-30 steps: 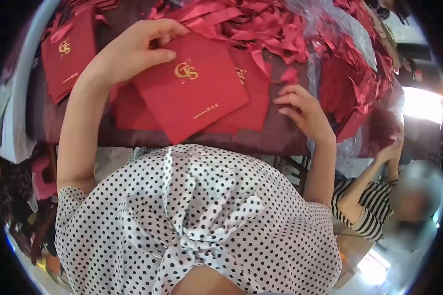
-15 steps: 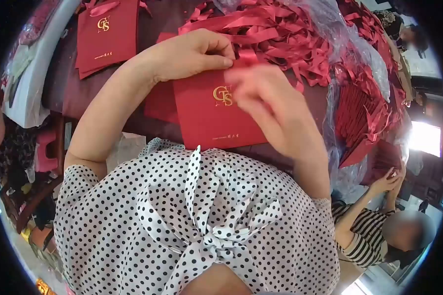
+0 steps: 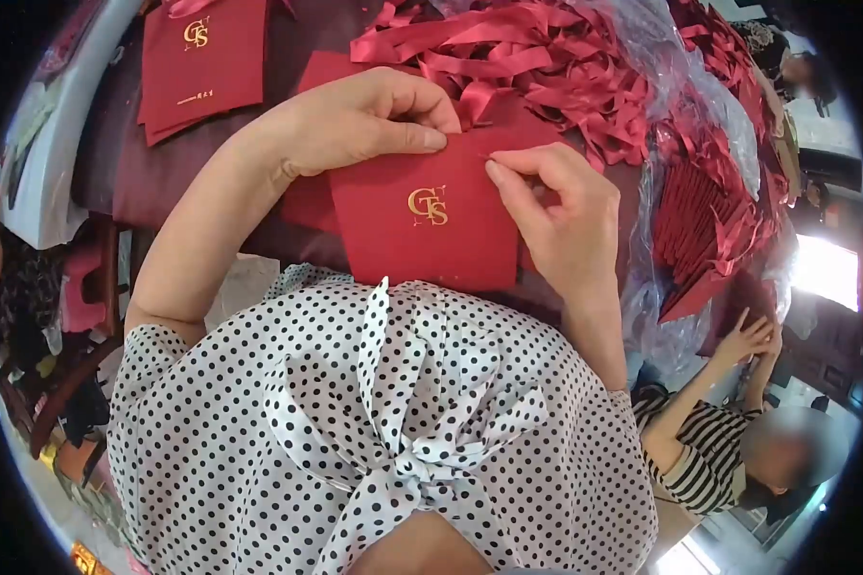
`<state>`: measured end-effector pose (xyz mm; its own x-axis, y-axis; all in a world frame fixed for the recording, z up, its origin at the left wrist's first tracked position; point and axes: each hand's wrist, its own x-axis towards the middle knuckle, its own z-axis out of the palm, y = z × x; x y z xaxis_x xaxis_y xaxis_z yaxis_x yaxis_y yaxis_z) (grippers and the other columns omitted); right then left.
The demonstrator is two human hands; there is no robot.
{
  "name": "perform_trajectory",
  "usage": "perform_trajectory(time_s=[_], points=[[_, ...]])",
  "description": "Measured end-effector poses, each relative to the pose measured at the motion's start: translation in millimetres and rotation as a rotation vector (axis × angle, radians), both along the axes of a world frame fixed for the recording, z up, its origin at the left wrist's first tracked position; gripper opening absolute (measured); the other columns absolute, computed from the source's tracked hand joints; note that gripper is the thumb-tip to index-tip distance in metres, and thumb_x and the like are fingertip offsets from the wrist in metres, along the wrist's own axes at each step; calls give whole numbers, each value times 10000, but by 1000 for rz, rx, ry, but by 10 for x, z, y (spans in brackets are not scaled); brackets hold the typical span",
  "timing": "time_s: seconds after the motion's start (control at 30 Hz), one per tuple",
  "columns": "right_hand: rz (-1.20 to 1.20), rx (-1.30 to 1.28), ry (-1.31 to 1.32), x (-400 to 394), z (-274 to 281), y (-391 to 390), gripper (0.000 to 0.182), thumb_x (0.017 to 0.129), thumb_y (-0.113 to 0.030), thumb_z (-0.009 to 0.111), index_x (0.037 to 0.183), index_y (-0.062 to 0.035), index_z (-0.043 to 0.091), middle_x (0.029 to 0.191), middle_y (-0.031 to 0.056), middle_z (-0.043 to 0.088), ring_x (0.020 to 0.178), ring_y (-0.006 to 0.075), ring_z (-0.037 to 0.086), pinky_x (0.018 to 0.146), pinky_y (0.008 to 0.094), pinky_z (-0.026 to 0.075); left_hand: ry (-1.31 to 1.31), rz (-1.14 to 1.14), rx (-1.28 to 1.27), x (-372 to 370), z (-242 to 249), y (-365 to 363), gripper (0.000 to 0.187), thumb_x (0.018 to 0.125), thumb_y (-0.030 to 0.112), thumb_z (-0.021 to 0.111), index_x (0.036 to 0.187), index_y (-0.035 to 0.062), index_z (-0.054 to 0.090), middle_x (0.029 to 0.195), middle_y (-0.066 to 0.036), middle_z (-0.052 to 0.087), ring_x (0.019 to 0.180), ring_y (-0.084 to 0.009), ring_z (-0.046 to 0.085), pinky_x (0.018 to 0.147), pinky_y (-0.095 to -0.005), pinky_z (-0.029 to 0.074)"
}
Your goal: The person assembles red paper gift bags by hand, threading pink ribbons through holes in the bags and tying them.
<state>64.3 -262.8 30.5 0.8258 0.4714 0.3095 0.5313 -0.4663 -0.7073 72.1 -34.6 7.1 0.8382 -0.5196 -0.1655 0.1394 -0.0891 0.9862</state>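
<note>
A dark-red paper bag (image 3: 427, 254) with a gold logo lies flat in front of me, its lower edge near my blouse. At its upper edge my left hand (image 3: 388, 120) is closed, thumb and fingers pinching the bag. My right hand (image 3: 561, 196) is closed in a pinch over the bag's upper right part. A tiny red tip shows at its fingertips and looks like the end of a ribbon; most of it is hidden. Just beyond the bag lies a heap of red satin ribbons (image 3: 547, 72). Another red sheet or bag (image 3: 312, 206) is partly underneath.
Finished-looking red bags (image 3: 206, 72) lie at the upper left of the dark table cover (image 3: 144, 192). On the right, clear plastic (image 3: 652, 182) borders a row of stacked red bags (image 3: 695, 225). A co-worker in a striped top (image 3: 700, 450) works at the lower right.
My right hand has gone from a blurred motion across the logo to a still pinch farther right. The bag has shifted slightly left, and the gold logo is now uncovered.
</note>
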Motion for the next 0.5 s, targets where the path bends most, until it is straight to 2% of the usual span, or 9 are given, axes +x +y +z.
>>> perform_trajectory(time_s=[0.1,0.2,0.27,0.33,0.4,0.43,0.5], points=[[9,-14,4,11,-24,-1,68,795,-64,695,836,-24,659,734,101,618,626,229,609,566,320,478,-4,-25,-60,4,-36,-6,132,898,95,593,984,-3,610,873,25,599,819,-49,519,745,-205,429],[47,-61,-94,15,-48,5,74,788,-50,694,836,-22,646,730,100,611,637,256,610,569,340,478,-106,-6,52,-41,34,-49,121,894,92,597,969,-4,606,865,29,597,811,-43,510,731,-208,424],[76,-102,-122,20,-32,4,68,785,-42,673,828,-19,626,741,108,593,657,269,600,586,346,481,-170,18,62,-81,61,-95,89,903,87,598,899,0,581,821,50,541,785,-20,460,684,-202,402],[106,-143,-151,20,-3,7,61,783,-35,651,820,-16,606,753,115,575,678,282,590,604,353,483,-193,52,96,-108,50,-131,81,890,77,607,891,1,580,804,38,540,771,-35,469,672,-215,403],[192,-373,-351,9,33,11,52,766,-35,604,795,-23,562,781,123,536,709,279,565,638,351,487,-217,87,132,-148,54,-173,75,878,66,617,882,2,579,788,26,539,757,-49,478,660,-229,405],[191,-373,-352,1,53,34,52,766,-35,604,795,-23,562,781,123,536,709,279,565,638,351,487,-356,120,231,-176,64,-200,68,862,53,622,878,5,578,772,1,538,737,-80,487,652,-248,406],[238,-554,-509,-26,94,91,55,740,-44,568,780,-39,530,793,120,496,737,267,540,674,352,490,-617,168,342,-225,65,-243,78,824,33,627,872,10,570,751,-69,533,697,-164,503,638,-291,405]])
